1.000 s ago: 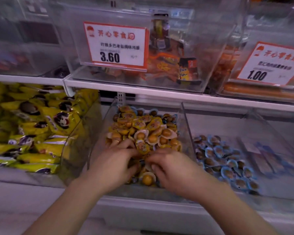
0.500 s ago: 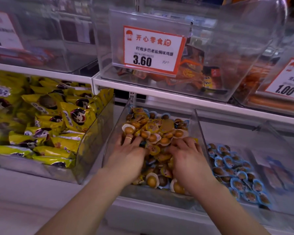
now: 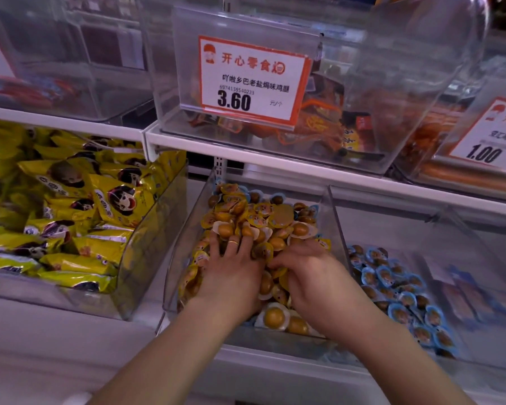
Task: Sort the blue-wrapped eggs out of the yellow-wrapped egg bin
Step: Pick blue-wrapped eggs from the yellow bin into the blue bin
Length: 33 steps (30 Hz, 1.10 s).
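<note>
Since half a second ago both hands have pushed deeper toward the back of the pile, and the view has drawn a little nearer to the bins. The left hand [image 3: 234,273] lies palm down on the yellow-wrapped eggs [image 3: 278,220], fingers spread and fairly straight, their tips pressed in among the packets; a ring shows on one finger. The right hand [image 3: 310,276] lies just beside it, knuckles up, its fingers curled down into the heap; what they hold, if anything, is hidden, so I cannot tell whether it grips a packet. Both forearms reach in over the front wall of the yellow-wrapped egg bin [image 3: 187,238], a clear plastic tub. A few blue rims peek out at the back of that pile [image 3: 256,194] and near its right rear corner. The blue-wrapped eggs [image 3: 398,293] lie in the clear bin just to the right.

On the shelf above, a clear bin of orange snack packs carries an orange-bordered price tag [image 3: 251,80] printed with Chinese characters, a barcode number too small to read surely, and "3.60". A second tag [image 3: 491,135] at the right edge reads "1.00". To the left, a bin of yellow snack bags [image 3: 79,217] shows cartoon faces with dark hair.

The bins stand on white shelving [image 3: 275,162] with a pale ledge in front.
</note>
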Each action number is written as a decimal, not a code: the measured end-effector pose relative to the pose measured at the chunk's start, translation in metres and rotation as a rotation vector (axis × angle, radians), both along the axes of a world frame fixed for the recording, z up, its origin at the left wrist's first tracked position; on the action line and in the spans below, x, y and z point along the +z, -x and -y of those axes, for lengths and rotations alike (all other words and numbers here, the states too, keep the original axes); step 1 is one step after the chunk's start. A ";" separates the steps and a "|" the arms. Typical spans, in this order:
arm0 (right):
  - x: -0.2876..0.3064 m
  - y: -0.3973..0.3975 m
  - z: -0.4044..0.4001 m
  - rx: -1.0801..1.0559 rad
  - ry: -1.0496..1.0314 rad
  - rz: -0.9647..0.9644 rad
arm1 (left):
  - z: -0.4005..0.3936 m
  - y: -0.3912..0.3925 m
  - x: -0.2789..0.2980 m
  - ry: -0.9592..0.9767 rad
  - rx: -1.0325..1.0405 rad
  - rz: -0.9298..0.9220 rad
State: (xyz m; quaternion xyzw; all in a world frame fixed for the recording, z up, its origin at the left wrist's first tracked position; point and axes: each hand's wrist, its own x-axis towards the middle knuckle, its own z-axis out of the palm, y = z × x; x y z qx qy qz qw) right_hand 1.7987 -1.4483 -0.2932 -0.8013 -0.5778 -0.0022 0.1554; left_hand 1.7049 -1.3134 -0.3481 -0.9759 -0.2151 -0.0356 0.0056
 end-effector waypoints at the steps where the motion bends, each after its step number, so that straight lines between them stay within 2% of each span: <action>1: 0.001 0.000 0.005 0.027 0.028 0.000 | 0.001 -0.001 -0.001 0.004 0.003 0.004; 5: -0.003 0.004 0.020 0.055 0.084 0.031 | -0.006 0.003 0.003 0.050 -0.023 -0.010; 13: -0.003 0.002 0.020 0.031 -0.020 0.016 | -0.044 0.029 0.023 0.118 -0.124 0.124; 18: -0.004 0.005 0.017 0.032 0.005 0.045 | -0.042 0.030 0.030 0.117 -0.072 -0.077; 20: -0.002 0.008 0.016 0.063 -0.026 0.013 | -0.041 0.032 0.030 0.082 -0.057 -0.100; 23: 0.000 0.019 0.012 0.163 -0.105 -0.225 | -0.040 0.033 0.024 0.007 -0.066 0.022; 25: -0.005 0.030 0.008 0.203 -0.020 -0.388 | -0.040 0.033 0.021 -0.001 -0.057 0.092; 29: -0.020 0.032 -0.006 0.182 0.250 -0.288 | -0.039 0.037 0.019 -0.006 -0.058 0.145; 31: -0.021 0.023 -0.010 0.131 0.255 -0.235 | -0.040 0.038 0.020 0.044 -0.079 0.241; 33: -0.025 0.019 -0.012 0.095 0.235 -0.162 | -0.039 0.039 0.025 0.176 -0.089 0.391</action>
